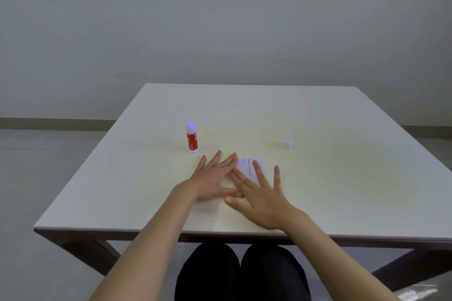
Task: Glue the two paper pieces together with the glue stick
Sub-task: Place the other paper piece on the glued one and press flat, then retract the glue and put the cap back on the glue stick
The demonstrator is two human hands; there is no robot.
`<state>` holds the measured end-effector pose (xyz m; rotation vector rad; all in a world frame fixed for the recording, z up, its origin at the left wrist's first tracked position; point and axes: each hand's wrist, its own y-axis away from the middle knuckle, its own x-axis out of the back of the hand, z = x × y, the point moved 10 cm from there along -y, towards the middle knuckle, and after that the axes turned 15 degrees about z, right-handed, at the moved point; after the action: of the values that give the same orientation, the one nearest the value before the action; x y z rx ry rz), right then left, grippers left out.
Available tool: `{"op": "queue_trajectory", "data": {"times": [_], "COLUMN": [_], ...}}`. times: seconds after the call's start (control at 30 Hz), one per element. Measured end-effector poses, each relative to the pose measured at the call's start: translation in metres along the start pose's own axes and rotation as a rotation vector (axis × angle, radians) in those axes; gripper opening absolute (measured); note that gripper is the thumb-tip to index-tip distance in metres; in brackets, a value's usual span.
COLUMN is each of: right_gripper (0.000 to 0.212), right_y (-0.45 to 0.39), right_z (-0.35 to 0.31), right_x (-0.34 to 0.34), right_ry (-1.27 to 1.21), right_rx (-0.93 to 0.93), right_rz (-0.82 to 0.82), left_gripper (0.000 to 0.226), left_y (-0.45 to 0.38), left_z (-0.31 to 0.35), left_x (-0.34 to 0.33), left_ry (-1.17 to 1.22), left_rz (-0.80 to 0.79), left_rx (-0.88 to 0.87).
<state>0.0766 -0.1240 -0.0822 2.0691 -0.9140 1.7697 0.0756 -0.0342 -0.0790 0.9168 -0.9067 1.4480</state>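
A white paper piece (247, 166) with small printed lines lies flat on the table, mostly hidden under my hands; I cannot tell two pieces apart. My left hand (212, 178) rests flat on its left part, fingers spread. My right hand (259, 195) lies flat on its right part, fingers spread, thumb touching the left hand. A red glue stick (191, 138) stands upright and uncapped beyond my left hand, its bluish tip exposed. Its white cap (288, 144) sits apart to the right.
The pale square table (342, 190) has dark legs and its near edge runs just above my knees. A grey wall and floor lie behind it.
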Motion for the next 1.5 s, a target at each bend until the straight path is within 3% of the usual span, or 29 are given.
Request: {"op": "queue_trajectory", "data": {"times": [0.1, 0.23, 0.5, 0.73, 0.83, 1.03, 1.13, 1.2, 1.27, 1.3, 1.4, 1.47, 1.5], "right_gripper": [0.083, 0.075, 0.095, 0.079, 0.094, 0.082, 0.081, 0.082, 0.082, 0.08, 0.072, 0.071, 0.072], "right_y": [-0.002, -0.011, 0.025, 0.011, 0.02, 0.038, 0.039, 0.04, 0.041, 0.041, 0.044, 0.046, 0.046], "right_z": [0.019, 0.06, 0.007, 0.046, 0.023, 0.004, 0.003, 0.002, 0.0, 0.0, -0.002, -0.002, -0.001], "right_x": [0.004, 0.016, 0.015, 0.026, 0.024, 0.019, 0.021, 0.021, 0.023, 0.024, 0.03, 0.031, 0.032], "right_ry": [0.038, 0.148, 0.125, 0.201, 0.213, 0.16, 0.177, 0.198, 0.216, 0.234, 0.241, 0.241, 0.244], "right_rx": [-0.026, -0.212, 0.01, -0.182, -0.141, -0.13, -0.127, -0.126, -0.124, -0.129, -0.166, -0.181, -0.185], "right_rz": [-0.023, -0.013, 0.053, 0.045, 0.131, 0.159, 0.17, 0.152, 0.142, 0.131, 0.145, 0.139, 0.148], "left_gripper": [0.098, 0.102, 0.103, 0.103, 0.103, 0.101, 0.086, 0.057, 0.019, 0.012, 0.018, 0.012, 0.029], "left_y": [0.0, 0.0, -0.001, 0.0, 0.0, 0.001, 0.003, 0.006, 0.02, 0.034, 0.066, 0.065, 0.057], "left_z": [-0.001, -0.002, -0.004, -0.004, -0.004, -0.005, -0.004, -0.009, -0.03, -0.044, -0.072, -0.082, -0.086], "left_x": [0.0, 0.0, -0.001, -0.001, -0.001, 0.0, 0.006, 0.024, 0.057, 0.072, 0.102, 0.11, 0.109], "left_ry": [-0.022, -0.033, -0.015, 0.008, -0.009, 0.013, 0.133, 0.431, 0.755, 0.827, 0.753, 0.712, 0.698], "left_rz": [0.005, -0.001, 0.016, 0.023, 0.04, 0.039, 0.056, 0.214, 0.598, 0.817, 1.24, 1.297, 1.256], "left_rx": [-0.012, 0.009, 0.001, 0.017, 0.004, 0.019, 0.053, 0.149, 0.299, 0.376, 0.551, 0.623, 0.653]}}
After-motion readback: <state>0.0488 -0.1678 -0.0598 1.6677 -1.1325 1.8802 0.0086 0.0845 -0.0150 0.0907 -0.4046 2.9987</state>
